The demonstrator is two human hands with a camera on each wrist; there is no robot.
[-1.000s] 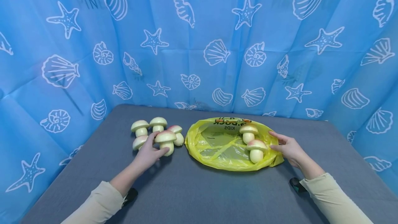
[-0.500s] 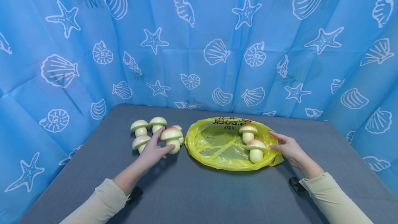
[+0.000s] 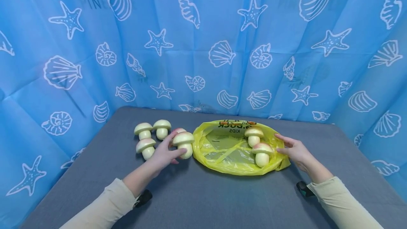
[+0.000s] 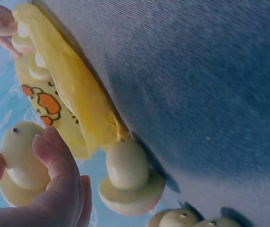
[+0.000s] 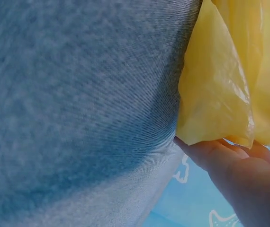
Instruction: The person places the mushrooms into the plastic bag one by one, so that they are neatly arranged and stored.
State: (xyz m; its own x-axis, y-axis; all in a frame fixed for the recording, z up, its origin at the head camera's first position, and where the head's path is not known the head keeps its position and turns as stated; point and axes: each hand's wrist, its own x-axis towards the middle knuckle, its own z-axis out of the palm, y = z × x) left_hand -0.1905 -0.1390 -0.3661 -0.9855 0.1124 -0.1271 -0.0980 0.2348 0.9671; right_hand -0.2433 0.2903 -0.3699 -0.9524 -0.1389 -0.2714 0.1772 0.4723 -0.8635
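Note:
My left hand (image 3: 163,157) grips a model mushroom (image 3: 183,138) with a pale green cap, just left of the bag's rim. In the left wrist view, that mushroom (image 4: 22,158) sits between thumb and fingers with its stem end up. The yellow plastic bag (image 3: 219,168) lies with its mouth spread towards me. Inside it, at the right, are two mushrooms (image 3: 262,154). At the bag's right side my right hand (image 3: 298,153) holds the edge between thumb and fingers. Behind the held mushroom, a pink-tinged one (image 3: 179,130) is mostly hidden.
Three more mushrooms (image 3: 145,147) stand or lean together at the left of the grey cloth-covered table (image 3: 229,200). A blue curtain (image 3: 203,73) with white shell prints hangs behind the table. Dark straps (image 3: 304,188) sit by both wrists.
With the mushroom in its grip, my left hand has moved right towards the bag, uncovering more of the mushroom at front left. My right hand and the bag have hardly moved.

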